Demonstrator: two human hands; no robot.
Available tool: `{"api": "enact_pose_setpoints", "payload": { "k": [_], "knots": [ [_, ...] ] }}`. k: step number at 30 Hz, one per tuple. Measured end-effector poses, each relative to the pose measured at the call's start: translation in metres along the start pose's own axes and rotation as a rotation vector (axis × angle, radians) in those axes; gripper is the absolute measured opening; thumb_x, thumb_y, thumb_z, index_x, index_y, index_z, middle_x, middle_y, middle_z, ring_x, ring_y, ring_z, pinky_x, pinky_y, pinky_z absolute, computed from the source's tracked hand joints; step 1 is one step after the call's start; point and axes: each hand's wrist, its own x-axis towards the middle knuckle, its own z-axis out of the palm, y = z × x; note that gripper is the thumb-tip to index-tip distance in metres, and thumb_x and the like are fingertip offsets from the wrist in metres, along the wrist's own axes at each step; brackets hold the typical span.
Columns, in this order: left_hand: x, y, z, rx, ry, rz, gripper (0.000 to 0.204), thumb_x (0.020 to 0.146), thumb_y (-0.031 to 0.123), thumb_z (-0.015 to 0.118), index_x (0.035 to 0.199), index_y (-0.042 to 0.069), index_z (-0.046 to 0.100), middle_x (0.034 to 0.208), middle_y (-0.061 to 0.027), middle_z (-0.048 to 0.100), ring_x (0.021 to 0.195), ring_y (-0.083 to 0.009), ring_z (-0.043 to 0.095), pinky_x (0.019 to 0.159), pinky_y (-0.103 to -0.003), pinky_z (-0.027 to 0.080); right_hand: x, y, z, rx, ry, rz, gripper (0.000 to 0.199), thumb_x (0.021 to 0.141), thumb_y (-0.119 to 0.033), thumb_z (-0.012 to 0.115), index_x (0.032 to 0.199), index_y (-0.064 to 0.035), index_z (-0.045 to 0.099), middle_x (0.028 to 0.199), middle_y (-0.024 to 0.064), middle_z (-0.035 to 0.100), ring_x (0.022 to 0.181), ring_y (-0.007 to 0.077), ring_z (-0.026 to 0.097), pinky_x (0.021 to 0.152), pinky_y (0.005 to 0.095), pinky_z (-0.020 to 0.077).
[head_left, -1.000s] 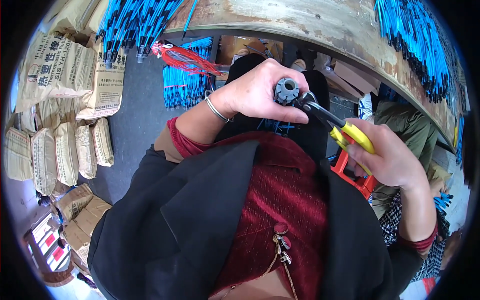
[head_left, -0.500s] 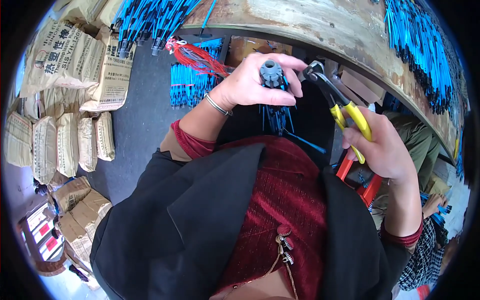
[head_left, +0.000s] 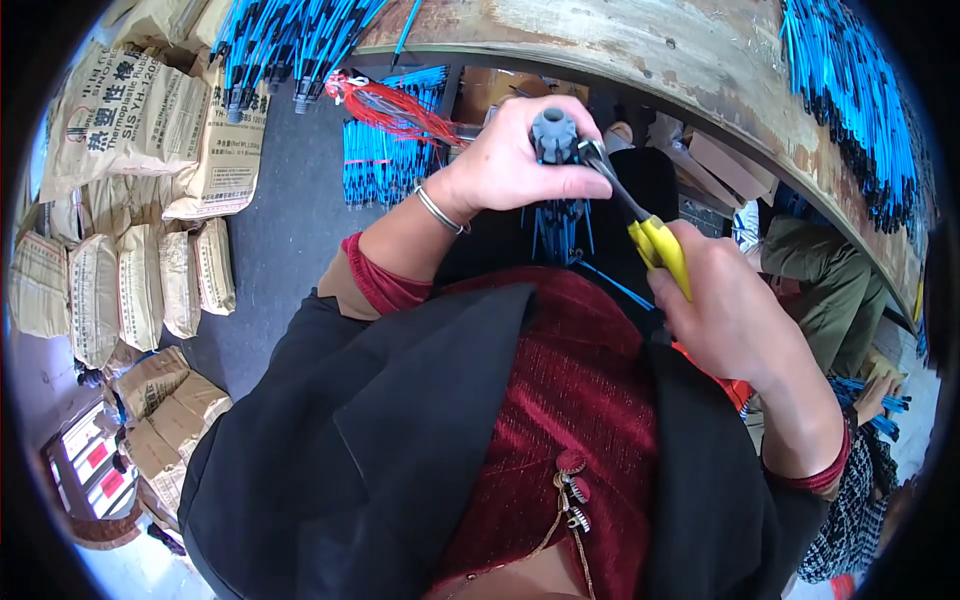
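My left hand (head_left: pixel 515 165) is wrapped round a dark grey ribbed plastic fitting (head_left: pixel 553 132) with a round hole in its top. Thumb and fingers curl about its sides, covering its lower part. Below it hangs a cluster of thin blue and black strips (head_left: pixel 560 228); whether they join the fitting is hidden. In my right hand (head_left: pixel 725 315) are pliers with yellow handles (head_left: pixel 662 252). Their handles are squeezed close together, and the metal jaws reach the fitting's right side beside my left fingers. What lies between the jaws cannot be made out.
A worn wooden table (head_left: pixel 640 45) curves along the far side, with piles of blue strips (head_left: pixel 300 45) at left and right. Below its edge hangs a red string bundle (head_left: pixel 400 110). Brown paper sacks (head_left: pixel 150 130) stand at left. A co-worker's hand (head_left: pixel 876 394) shows at right.
My right hand has moved left and away from me, bringing the pliers from beside the fitting onto its right side. The pliers' handles have closed together. My left hand has barely shifted.
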Motion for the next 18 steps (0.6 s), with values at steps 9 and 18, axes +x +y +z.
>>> {"api": "enact_pose_setpoints", "payload": {
  "k": [9,18],
  "knots": [
    [-0.002,-0.008,-0.024,-0.103,0.225,0.011,0.022,0.08,0.012,0.06,0.098,0.0,0.057,0.076,-0.0088,0.061,0.072,-0.0193,0.06,0.068,-0.032,0.049,0.065,0.061,-0.053,-0.573,0.709,-0.094,0.038,0.08,-0.031,0.065,0.107,-0.0047,0.058,0.079,0.0152,0.063,0.069,0.0301,0.062,0.064,0.0368,0.0495],
    [-0.04,0.03,-0.072,-0.58,0.593,0.337,0.02,0.084,0.022,0.056,0.088,0.003,0.057,0.071,-0.0058,0.057,0.07,-0.0219,0.056,0.078,-0.043,0.047,0.05,0.095,-0.021,-0.195,1.008,-0.292,0.035,0.085,-0.025,0.06,0.114,-0.0066,0.058,0.108,0.0138,0.061,0.098,0.0233,0.059,0.086,0.0332,0.0444]
  ]
}}
